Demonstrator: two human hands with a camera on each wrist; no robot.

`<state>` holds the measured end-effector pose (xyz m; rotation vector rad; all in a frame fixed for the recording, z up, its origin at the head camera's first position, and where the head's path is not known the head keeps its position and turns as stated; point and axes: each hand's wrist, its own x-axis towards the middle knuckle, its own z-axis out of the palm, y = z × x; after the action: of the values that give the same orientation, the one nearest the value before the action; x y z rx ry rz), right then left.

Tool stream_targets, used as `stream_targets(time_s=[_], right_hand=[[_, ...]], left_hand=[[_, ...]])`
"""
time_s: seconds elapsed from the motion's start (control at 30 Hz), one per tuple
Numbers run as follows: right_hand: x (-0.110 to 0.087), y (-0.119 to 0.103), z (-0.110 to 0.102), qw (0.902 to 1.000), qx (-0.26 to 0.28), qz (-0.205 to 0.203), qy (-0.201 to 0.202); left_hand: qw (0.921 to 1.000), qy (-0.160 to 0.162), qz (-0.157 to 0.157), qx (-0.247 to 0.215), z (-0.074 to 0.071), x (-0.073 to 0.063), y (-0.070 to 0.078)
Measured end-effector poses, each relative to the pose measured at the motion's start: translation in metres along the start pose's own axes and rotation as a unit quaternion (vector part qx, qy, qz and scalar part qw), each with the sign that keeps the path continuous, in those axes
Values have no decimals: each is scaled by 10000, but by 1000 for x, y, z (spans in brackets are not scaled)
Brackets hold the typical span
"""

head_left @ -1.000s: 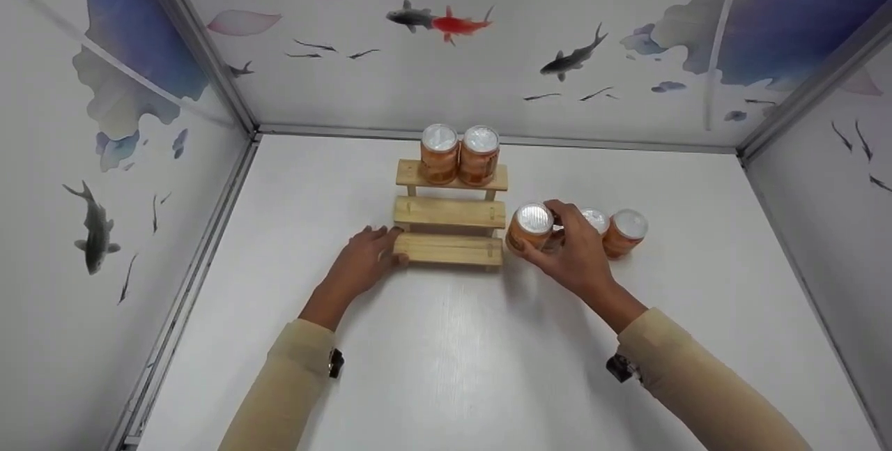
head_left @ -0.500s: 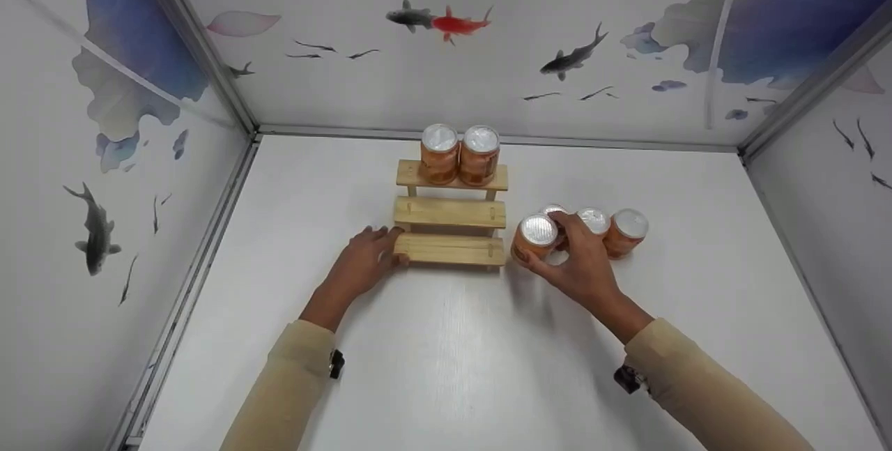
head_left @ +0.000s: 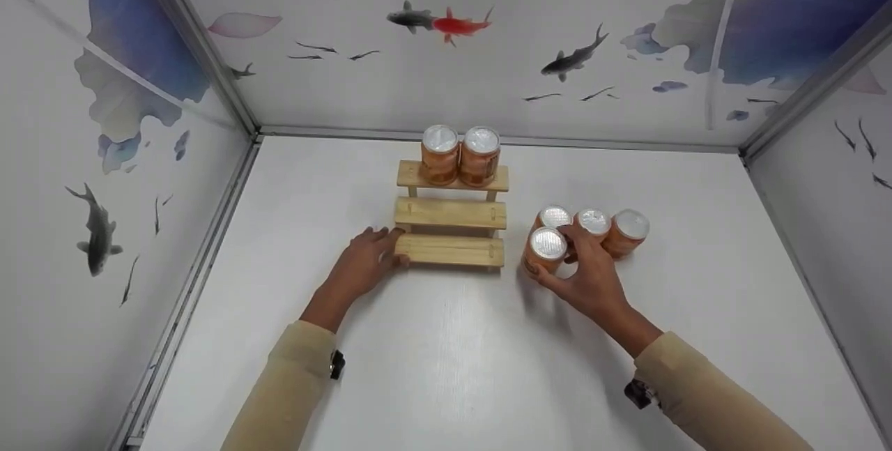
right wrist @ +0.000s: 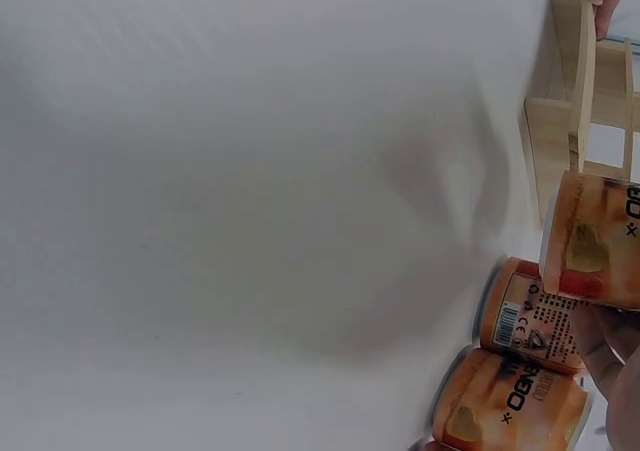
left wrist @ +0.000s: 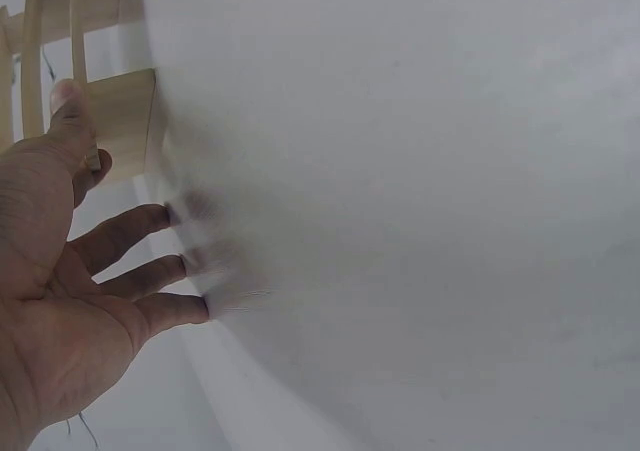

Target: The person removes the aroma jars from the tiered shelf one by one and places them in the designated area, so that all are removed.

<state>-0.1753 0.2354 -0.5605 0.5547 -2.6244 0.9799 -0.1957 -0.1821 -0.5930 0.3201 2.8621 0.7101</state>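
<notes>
In the head view my left hand (head_left: 362, 261) pinches the left end of the lowest step of a three-step wooden rack (head_left: 449, 251). The left wrist view shows the thumb and index finger on the plank, other fingertips at the table. My right hand (head_left: 591, 280) grips an orange can (head_left: 547, 247) with a silvery top, thumb on its near side. In the right wrist view this held can (right wrist: 595, 236) appears raised a little off the table. Behind it stand three similar cans, including a left one (head_left: 555, 216), a middle one (head_left: 592, 222) and a right one (head_left: 628, 229).
Two matching cans, left (head_left: 440, 153) and right (head_left: 479, 155), stand side by side on the rack's top step. The white table (head_left: 446, 367) is bounded by printed panels, with a back wall (head_left: 474, 88) close behind the rack.
My right hand has moved the held can to the right and nearer to me, away from the rack, uncovering the left can behind it. My left hand stays on the rack.
</notes>
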Motion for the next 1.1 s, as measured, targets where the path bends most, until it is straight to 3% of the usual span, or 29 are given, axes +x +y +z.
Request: stream_targets(time_s=[0.3,1.1], right_hand=[[-9,6,0,9993,20,281,-242],[-16,23,2,9994,221,261,-27]], left_hand=[[9999,7,14,-105,-1,-1,1],[9999,-16,14,-126,-2,1,1]])
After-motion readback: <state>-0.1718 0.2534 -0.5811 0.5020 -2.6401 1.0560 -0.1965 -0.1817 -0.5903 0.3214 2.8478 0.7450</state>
